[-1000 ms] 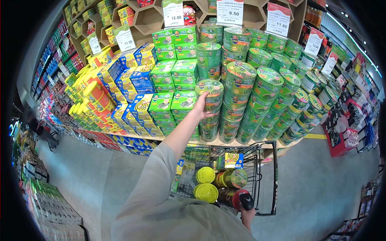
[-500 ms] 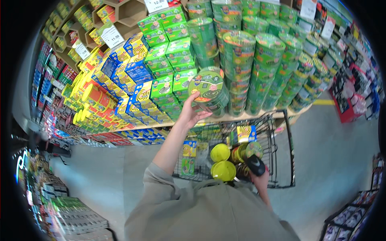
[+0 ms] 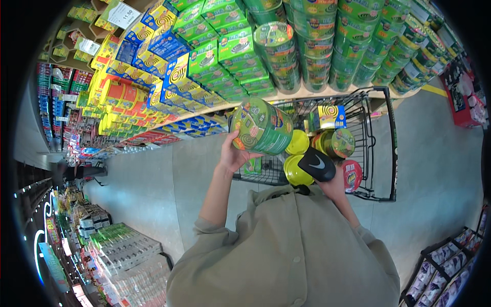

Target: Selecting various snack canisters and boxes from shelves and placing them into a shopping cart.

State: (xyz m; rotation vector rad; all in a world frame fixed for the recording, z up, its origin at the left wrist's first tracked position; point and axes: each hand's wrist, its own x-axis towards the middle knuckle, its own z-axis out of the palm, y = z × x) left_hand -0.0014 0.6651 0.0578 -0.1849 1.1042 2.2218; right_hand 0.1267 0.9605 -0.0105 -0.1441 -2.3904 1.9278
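Observation:
My left hand (image 3: pixel 232 153) is closed on a large green plastic tub (image 3: pixel 261 128) with mosquito-coil spirals on its label. Tilted lid toward me, the tub is over the near left part of a black wire shopping cart (image 3: pixel 393 153). My right hand (image 3: pixel 335 185) grips a black rounded thing (image 3: pixel 317 163) with a white curved mark; its kind is unclear and it hides most of the fingers. Beside it in the cart are two yellow-lidded tubs (image 3: pixel 298 171), a green-lidded tub (image 3: pixel 342 143), a red round-topped container (image 3: pixel 352 175) and a blue-and-yellow box (image 3: pixel 331 116).
A wooden display shelf (image 3: pixel 286 96) runs along the far side of the cart. It bears stacked green tubs (image 3: pixel 314 56), green boxes (image 3: pixel 240 53), blue-and-yellow boxes (image 3: pixel 176 77) and yellow-red tubs (image 3: pixel 123 97). Stacked packs (image 3: pixel 128 250) stand at lower left, a rack (image 3: pixel 440 266) at lower right.
My left hand has lifted the green tub off the shelf's front and brought it toward me, over the cart. My right hand has shifted with the black thing, and the red container has come into view.

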